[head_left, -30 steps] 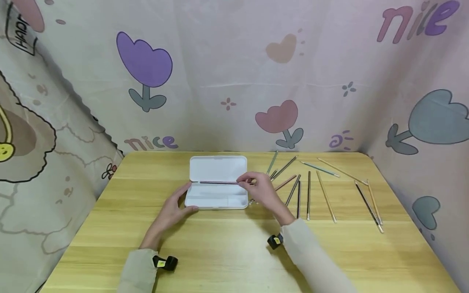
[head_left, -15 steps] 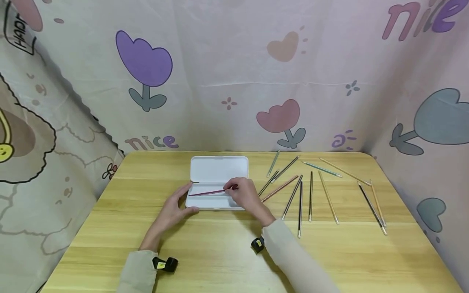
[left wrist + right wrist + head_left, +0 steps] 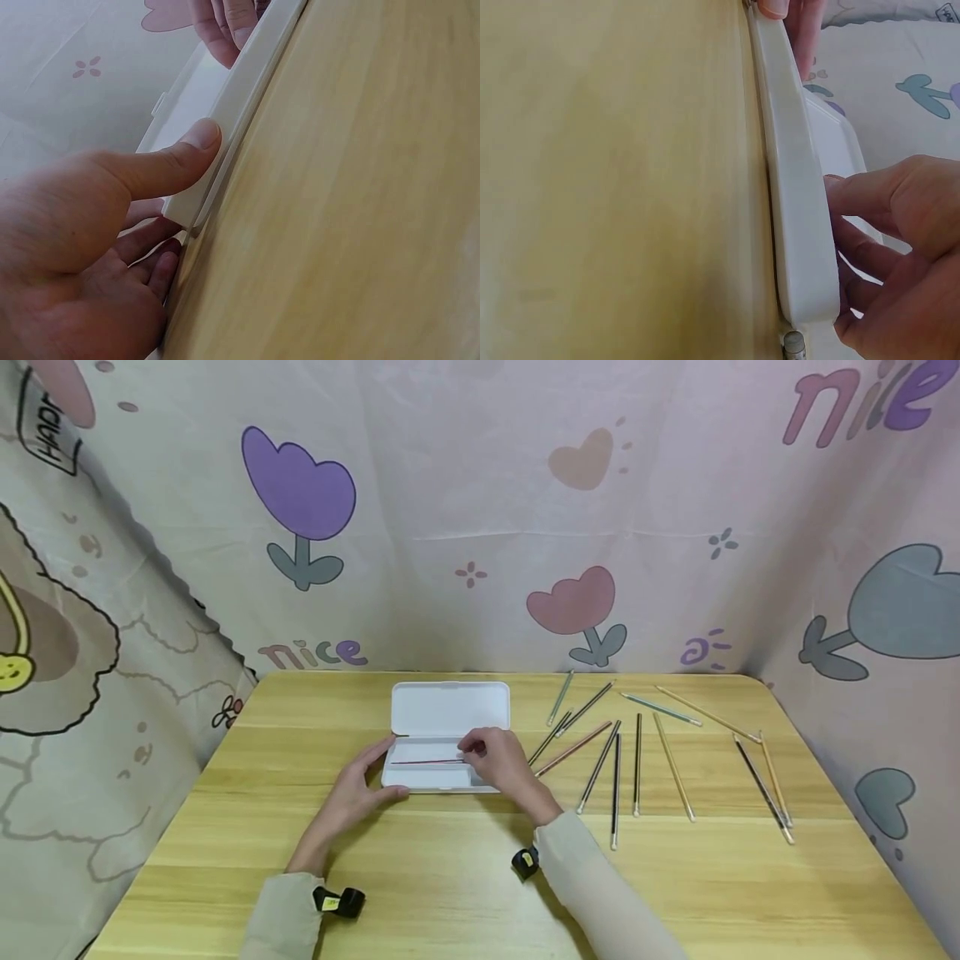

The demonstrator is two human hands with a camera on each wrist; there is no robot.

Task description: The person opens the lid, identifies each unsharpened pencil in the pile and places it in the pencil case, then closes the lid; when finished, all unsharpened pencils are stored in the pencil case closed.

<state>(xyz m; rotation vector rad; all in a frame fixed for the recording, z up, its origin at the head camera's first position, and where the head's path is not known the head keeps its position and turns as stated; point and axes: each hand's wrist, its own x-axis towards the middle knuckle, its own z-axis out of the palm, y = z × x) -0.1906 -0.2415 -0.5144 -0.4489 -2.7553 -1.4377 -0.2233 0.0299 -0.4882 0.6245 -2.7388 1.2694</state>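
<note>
A white pencil case (image 3: 450,708) lies with its lid raised at the back of its tray. My left hand (image 3: 356,789) grips its left front corner; in the left wrist view the thumb presses the front wall (image 3: 259,67) and the fingers bend around the end. A thin dark red pencil (image 3: 427,762) rests lengthwise in the tray. My right hand (image 3: 501,764) reaches into the tray's right part, loosely bent fingers just above the pencil's right end. From the right wrist, the case's outer wall (image 3: 799,187) hides those fingertips.
Several loose pencils lie scattered right of the case, among them a reddish one (image 3: 573,748), a black one (image 3: 616,789), a yellow one (image 3: 673,767) and a light blue one (image 3: 662,709). A pencil's end (image 3: 793,345) shows close by the case. Printed cloth (image 3: 420,527) hangs behind the table.
My right hand has moved left from the case's right edge over the tray. The dark red pencil has come down from the hinge line into the tray. My left hand has stayed put.
</note>
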